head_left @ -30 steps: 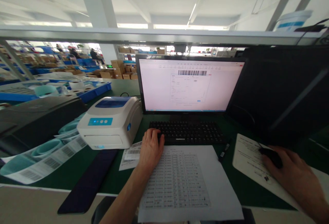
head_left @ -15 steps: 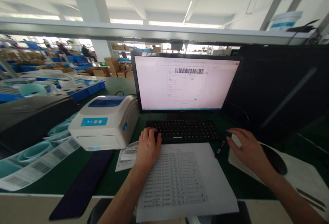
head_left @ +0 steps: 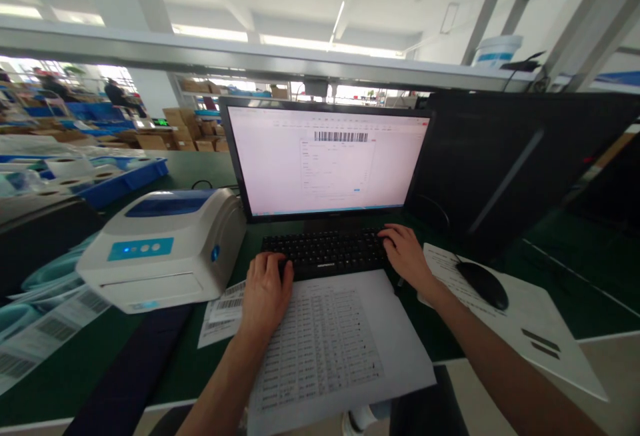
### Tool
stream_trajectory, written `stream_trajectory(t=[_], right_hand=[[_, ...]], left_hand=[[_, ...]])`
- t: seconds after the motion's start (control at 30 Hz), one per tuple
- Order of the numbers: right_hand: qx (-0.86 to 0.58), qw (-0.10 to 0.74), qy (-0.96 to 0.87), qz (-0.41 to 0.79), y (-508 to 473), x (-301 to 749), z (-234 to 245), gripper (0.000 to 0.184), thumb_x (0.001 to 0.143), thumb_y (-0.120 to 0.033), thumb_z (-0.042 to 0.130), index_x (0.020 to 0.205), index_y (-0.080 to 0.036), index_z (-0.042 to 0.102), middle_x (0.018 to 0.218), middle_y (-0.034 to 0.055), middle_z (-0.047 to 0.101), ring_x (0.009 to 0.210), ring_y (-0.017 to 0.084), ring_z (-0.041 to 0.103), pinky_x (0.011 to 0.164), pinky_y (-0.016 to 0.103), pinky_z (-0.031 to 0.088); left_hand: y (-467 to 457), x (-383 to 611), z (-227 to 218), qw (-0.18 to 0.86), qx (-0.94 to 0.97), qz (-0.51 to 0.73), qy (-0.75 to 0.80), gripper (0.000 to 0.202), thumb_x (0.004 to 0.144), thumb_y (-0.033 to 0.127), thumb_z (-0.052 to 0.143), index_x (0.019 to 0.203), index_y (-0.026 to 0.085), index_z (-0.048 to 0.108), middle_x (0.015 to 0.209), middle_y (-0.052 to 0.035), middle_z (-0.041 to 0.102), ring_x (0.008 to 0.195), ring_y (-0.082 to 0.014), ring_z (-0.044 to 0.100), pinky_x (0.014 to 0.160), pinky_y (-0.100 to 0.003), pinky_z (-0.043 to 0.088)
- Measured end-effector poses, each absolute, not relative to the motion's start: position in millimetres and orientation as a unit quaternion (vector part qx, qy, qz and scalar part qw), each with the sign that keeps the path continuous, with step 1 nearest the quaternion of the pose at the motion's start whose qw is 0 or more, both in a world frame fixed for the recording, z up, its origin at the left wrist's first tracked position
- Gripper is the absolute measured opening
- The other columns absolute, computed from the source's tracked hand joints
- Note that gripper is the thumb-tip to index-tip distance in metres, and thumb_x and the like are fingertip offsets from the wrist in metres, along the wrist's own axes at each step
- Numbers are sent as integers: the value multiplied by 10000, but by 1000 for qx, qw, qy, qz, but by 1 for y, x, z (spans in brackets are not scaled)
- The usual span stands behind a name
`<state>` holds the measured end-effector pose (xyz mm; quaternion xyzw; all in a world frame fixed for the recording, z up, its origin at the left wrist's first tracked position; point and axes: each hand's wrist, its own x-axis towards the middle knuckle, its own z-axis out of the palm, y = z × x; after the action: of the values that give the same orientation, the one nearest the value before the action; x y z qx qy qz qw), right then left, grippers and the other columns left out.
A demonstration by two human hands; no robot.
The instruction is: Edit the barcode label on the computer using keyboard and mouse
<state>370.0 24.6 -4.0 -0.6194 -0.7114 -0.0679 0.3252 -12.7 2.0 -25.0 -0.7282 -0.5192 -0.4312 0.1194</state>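
My left hand (head_left: 265, 289) rests at the left end of the black keyboard (head_left: 327, 253), its fingers curled on the keys. On the keyboard's right end lies my right hand (head_left: 407, 254), fingers spread over the keys and holding nothing. A printed sheet with a table (head_left: 325, 343) lies in front of the keyboard, under my left wrist. The monitor (head_left: 325, 159) behind shows a white window with a barcode. The black mouse (head_left: 483, 285) sits alone on a white sheet to the right.
A white label printer (head_left: 160, 249) stands left of the keyboard, with barcode labels (head_left: 225, 306) beside it. A strip of barcode labels (head_left: 45, 329) trails at far left. A dark second screen (head_left: 505, 163) stands at right. Blue trays (head_left: 125, 179) and boxes lie beyond.
My right hand left the mouse and moved left onto the keyboard's right end. My left hand stayed on the keyboard. The view shifted to the right.
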Motion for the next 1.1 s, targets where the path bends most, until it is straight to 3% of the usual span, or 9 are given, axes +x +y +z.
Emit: stream_trajectory(t=[0.13,0.4,0.57,0.77,0.93,1.1], right_hand=[[-642,337,-684,-76,1,394,-11,434,1112,-298,412,1191,-219,831,1446,139,749,1348,333,654,1232,601,570],[-622,330,-703,-98,-7,389,-17,390,1111,-351,476,1173,-262,851,1478,114,749,1405,339,642,1277,582,551],[-667,346,-647,-128,-28,444,1,467,1086,-456,449,1249,-207,809,1423,180,748,1348,360,665,1256,607,544],[-759,307,-561,-118,-83,526,0,645,978,-653,428,1250,-173,762,1428,276,726,1392,475,657,1289,689,490],[-815,262,-514,-48,-101,556,-23,919,924,-878,371,1420,-193,731,1435,271,731,1198,465,772,1009,650,666],[-803,225,-549,-48,-100,559,-40,894,946,-880,354,1503,-270,695,1553,191,687,1080,402,806,898,600,699]], left_hand=[[4,-12,-24,107,-723,-436,-525,186,1162,345,557,1180,218,691,1180,-161,715,1084,-383,690,992,-604,636],[6,-16,-27,117,-721,-443,-519,177,1157,346,571,1177,218,692,1171,-157,715,1078,-386,697,980,-611,646],[5,-16,-29,121,-719,-448,-518,172,1162,340,571,1177,218,691,1166,-154,721,1072,-370,696,968,-600,654],[4,-11,-29,129,-716,-449,-519,151,1166,313,565,1177,218,681,1162,-154,719,1068,-370,693,958,-607,660],[4,-10,-30,134,-713,-448,-522,110,1161,301,580,1186,235,664,1177,-141,712,1089,-360,704,964,-581,664],[3,-11,-30,142,-708,-450,-526,103,1157,289,574,1187,241,660,1174,-140,711,1085,-361,707,955,-577,667]])
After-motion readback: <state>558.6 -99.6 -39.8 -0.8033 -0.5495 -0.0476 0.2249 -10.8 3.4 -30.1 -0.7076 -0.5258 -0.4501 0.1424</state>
